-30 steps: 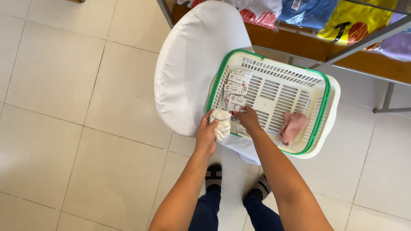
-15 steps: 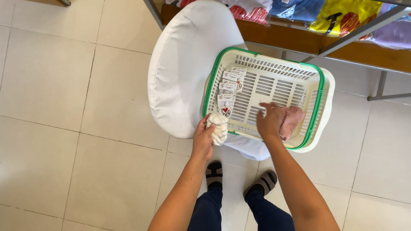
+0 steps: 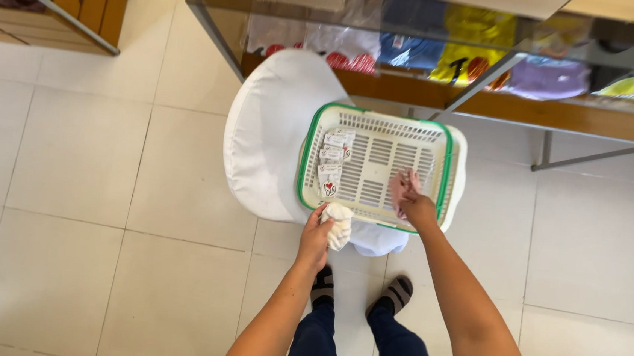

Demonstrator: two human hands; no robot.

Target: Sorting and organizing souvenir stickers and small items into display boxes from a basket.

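Basket [image 3: 382, 123]: white, green-rimmed, on a white chair [image 3: 272, 129]. Our left hand [image 3: 316, 234], grip clamped on a white bundle [image 3: 340, 225], at the basket's near edge. Our right hand [image 3: 414, 205], grip closed on a pink cloth [image 3: 401, 185], inside the basket. Tagged packets [image 3: 331, 160] lie along its left side.

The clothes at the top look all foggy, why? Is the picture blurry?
Head view: the clothes sit behind a shiny glass top that reflects light, so they look hazy. The basket and both hands, left and right, are sharp, in even light with faint shadows.

Pale tiled floor [image 3: 83, 182], wood shelf [image 3: 563, 114] w/ folded clothes [image 3: 462, 57], bright daylight.
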